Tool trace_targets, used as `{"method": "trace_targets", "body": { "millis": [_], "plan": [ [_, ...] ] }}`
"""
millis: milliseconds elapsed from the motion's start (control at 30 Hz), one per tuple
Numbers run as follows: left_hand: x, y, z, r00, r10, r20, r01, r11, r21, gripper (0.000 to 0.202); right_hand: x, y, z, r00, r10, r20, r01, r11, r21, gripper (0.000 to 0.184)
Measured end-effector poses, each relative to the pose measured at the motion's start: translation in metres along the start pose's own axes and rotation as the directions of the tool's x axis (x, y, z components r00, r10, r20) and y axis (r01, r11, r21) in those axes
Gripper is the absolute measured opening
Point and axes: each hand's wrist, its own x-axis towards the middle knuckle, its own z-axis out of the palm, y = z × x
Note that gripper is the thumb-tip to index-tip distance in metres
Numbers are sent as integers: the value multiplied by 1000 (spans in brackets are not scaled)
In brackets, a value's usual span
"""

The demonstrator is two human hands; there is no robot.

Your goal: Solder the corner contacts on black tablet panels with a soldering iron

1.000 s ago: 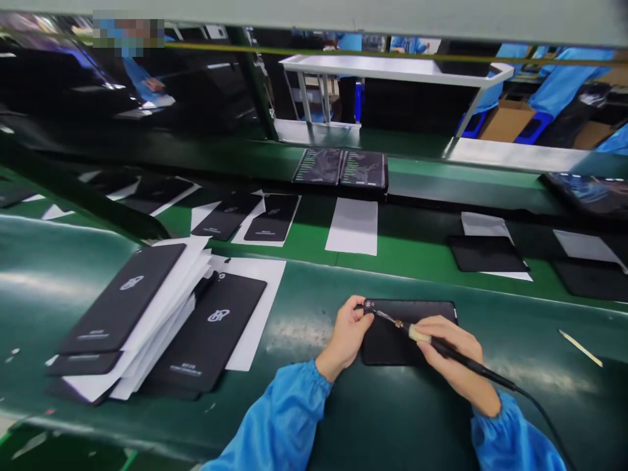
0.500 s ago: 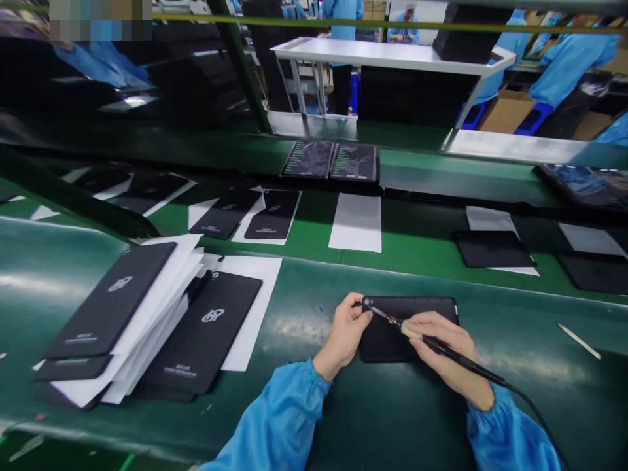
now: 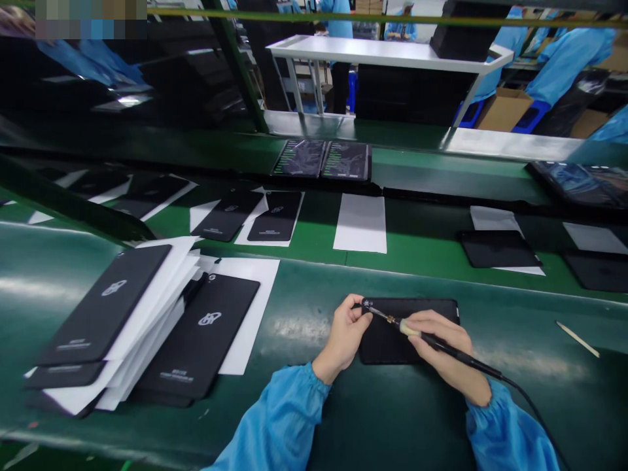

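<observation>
Closely, a thin tip sits by a thumb

The left hand (image 3: 343, 335) pinches the far left corner of a black panel (image 3: 383, 343), which lies on the green bench (image 3: 304, 324). The right hand (image 3: 444, 350) grips a tool (image 3: 432, 342) like a pen, its tip at that same corner. If it slips, it could poke the left thumb or scratch the panel. It might burn too, though I can't tell if it is hot. A tug on the cord (image 3: 534, 403) could jerk the tip away.

To the left, a messy pile (image 3: 115, 288) of panels and white papers could slide if bumped. A small stick (image 3: 577, 339) lies to the right. Farther on, a green belt (image 3: 417, 248) holds more panels and a white sheet (image 3: 360, 222); a green post (image 3: 73, 199) hides some of its left end. Past that are two dark screens (image 3: 300, 158), a white table (image 3: 387, 50) and people in blue (image 3: 572, 65).
</observation>
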Motion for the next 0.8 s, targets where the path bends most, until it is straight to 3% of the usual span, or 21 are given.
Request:
{"method": "trace_targets", "body": {
  "millis": [200,800],
  "plan": [
    [-1,2,2,1000,-10,-6,10,1000,-2,32,6,-8,-11,999,13,-40,-14,999,-34,13],
    [-2,3,1,1000,-7,2,7,1000,7,31,36,-14,-17,991,74,113,-73,997,-17,14]
  ]
}}
